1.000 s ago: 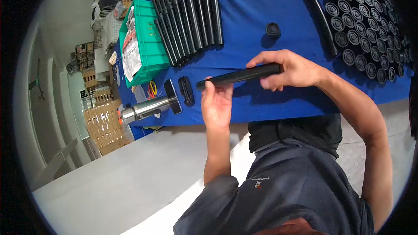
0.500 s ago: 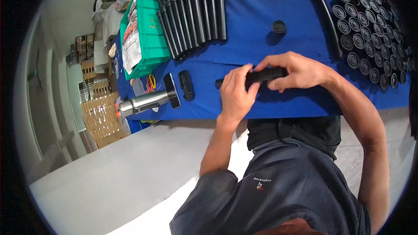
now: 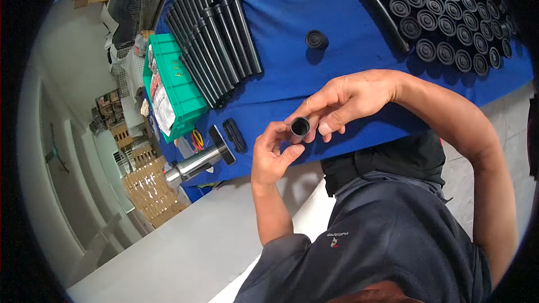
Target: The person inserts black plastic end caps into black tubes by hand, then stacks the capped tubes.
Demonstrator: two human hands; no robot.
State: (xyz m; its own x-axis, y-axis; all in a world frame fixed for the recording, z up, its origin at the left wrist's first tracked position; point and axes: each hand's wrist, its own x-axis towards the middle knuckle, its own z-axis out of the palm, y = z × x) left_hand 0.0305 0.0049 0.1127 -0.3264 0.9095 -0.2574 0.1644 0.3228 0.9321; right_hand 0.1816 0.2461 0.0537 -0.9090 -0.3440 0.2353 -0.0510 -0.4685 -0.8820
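Observation:
A short-looking black tube (image 3: pixel 300 127) is tipped up between my hands, its round open end facing the camera. My left hand (image 3: pixel 272 156) grips it from the left, with the thumb below the rim and the fingers at the side. On the right, my right hand (image 3: pixel 356 102) has its index finger over the top of the tube and other fingers curled beside it. The tube's far end is hidden. Beyond the hands, a round black cap-like piece (image 3: pixel 316 40) lies on the blue cloth (image 3: pixel 281 87).
Many ribbed round black pieces (image 3: pixel 446 25) stand grouped at the right, beside a long black tube (image 3: pixel 373 8). Rows of black tubes (image 3: pixel 216 39) lie at the back left. Nearer are a green crate (image 3: pixel 182 87), a black case (image 3: pixel 234 134), a phone (image 3: pixel 222 145) and a steel flask (image 3: pixel 196 164).
The black tube has turned from lying sideways to pointing its open end at the camera. Both hands have moved nearer the table's front edge, and the view has shifted.

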